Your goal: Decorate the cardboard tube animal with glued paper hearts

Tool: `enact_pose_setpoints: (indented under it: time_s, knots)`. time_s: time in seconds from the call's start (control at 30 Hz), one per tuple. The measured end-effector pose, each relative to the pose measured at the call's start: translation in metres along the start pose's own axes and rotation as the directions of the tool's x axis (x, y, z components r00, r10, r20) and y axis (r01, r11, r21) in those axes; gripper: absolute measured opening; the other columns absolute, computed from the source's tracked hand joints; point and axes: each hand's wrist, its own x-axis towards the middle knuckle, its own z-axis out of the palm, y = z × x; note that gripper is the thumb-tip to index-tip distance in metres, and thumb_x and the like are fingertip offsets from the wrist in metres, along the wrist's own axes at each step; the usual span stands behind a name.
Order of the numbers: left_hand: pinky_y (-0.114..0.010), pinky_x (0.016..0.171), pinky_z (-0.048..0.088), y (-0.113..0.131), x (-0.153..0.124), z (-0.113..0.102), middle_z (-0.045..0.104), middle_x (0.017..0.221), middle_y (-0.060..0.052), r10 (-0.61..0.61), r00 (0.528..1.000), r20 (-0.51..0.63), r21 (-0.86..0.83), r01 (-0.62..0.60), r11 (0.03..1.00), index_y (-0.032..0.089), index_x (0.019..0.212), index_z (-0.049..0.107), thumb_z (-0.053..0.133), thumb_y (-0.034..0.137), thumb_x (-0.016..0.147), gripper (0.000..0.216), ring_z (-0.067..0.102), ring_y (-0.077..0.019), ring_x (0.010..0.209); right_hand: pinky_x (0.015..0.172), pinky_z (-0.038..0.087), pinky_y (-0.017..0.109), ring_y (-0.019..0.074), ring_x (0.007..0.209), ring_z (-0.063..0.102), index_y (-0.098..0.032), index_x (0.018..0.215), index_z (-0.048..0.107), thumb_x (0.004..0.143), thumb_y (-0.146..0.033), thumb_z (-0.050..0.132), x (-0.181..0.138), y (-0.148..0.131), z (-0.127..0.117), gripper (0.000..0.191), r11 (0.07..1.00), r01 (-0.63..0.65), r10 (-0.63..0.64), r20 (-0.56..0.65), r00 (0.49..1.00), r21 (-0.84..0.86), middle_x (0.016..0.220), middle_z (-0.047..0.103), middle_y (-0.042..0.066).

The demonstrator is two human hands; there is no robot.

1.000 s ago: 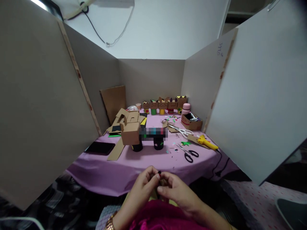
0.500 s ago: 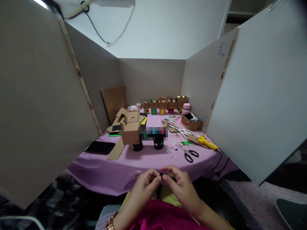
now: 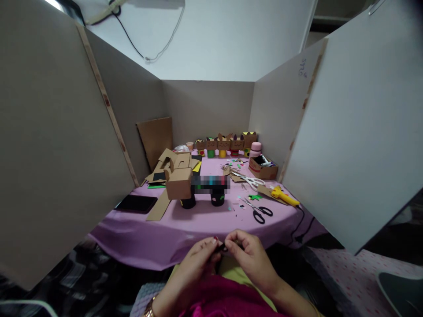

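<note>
In front of the table edge, my left hand [image 3: 201, 255] and my right hand [image 3: 246, 253] come together over my lap. Between their fingertips is a small black piece [image 3: 222, 248], too small to name, pinched from both sides. Beyond them on the table stands a cardboard figure with a box-shaped head [image 3: 179, 184] and black cup legs [image 3: 217, 198]; part of its body is blurred out. Black-handled scissors [image 3: 259, 211] lie with blades apart to the right of the figure.
A phone [image 3: 137, 204] and cardboard strip [image 3: 159, 206] lie left. A yellow glue gun [image 3: 284, 196] with a cord, white scissors [image 3: 249, 179] and a box of supplies [image 3: 263, 168] are right. Several small cardboard figures [image 3: 224, 144] line the back. Grey panels enclose the table.
My left hand has turned and its fingers have closed more around the black piece, which shows longer now. My right hand keeps pinching it. The table things have not moved.
</note>
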Motion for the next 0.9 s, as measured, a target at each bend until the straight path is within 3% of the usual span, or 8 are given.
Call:
enact_pose_setpoints:
  time_s: [0.33,0.53,0.67,0.77,0.9]
  knots:
    - [-0.022,0.038,0.007,-0.011,0.008,-0.006,0.032,0.04,0.012,-0.06,0.998,-0.024,-0.015,0.06,0.998,0.017,0.063,0.054,0.076,0.049,0.052,0.041,0.014,-0.0029,0.036,0.057,0.042,0.024,0.0143,0.06,0.051,-0.016,0.071,0.06,0.083,-0.033,0.054,0.0,0.004,0.002,0.022,1.0,0.002,-0.002,-0.019,1.0,-0.007,0.061,0.057,-0.001]
    - [-0.021,0.039,0.011,-0.017,0.011,-0.008,0.036,0.042,0.01,-0.027,0.999,-0.033,-0.058,0.026,0.998,0.016,0.059,0.054,0.077,0.046,0.053,0.038,0.02,-0.0035,0.039,0.057,0.041,0.025,0.0146,0.059,0.052,-0.016,0.072,0.061,0.084,-0.031,0.053,0.001,0.006,0.002,0.021,0.999,0.022,-0.023,-0.013,1.0,-0.047,0.061,0.058,-0.001]
    - [-0.022,0.04,0.007,-0.013,0.009,-0.01,0.031,0.041,0.012,0.016,0.993,-0.12,0.037,-0.012,0.999,0.017,0.063,0.055,0.073,0.049,0.057,0.038,0.013,-0.0036,0.038,0.062,0.044,0.027,0.0183,0.068,0.059,-0.017,0.092,0.064,0.085,-0.028,0.053,0.0,0.008,-0.005,0.017,0.994,0.051,-0.044,0.074,0.996,-0.095,0.076,0.068,0.004]
    - [-0.021,0.04,0.01,-0.009,0.011,-0.014,0.028,0.041,0.012,0.085,0.984,-0.156,0.126,-0.066,0.99,0.017,0.065,0.057,0.07,0.049,0.06,0.035,0.013,-0.0045,0.039,0.06,0.042,0.027,0.0185,0.064,0.059,-0.017,0.083,0.066,0.085,-0.024,0.051,-0.001,0.002,-0.013,0.016,0.957,0.114,-0.071,0.163,0.984,-0.268,0.07,0.067,0.004]
    - [-0.021,0.048,0.029,-0.01,0.015,-0.017,0.05,0.053,0.004,0.275,0.949,-0.151,0.367,-0.205,0.907,0.015,0.063,0.061,0.063,0.04,0.068,0.025,0.037,-0.009,0.048,0.058,0.041,0.027,0.018,0.062,0.059,-0.017,0.078,0.065,0.088,-0.019,0.046,-0.003,-0.01,-0.018,0.021,0.867,0.263,-0.178,0.229,0.957,-0.424,0.069,0.066,0.004]
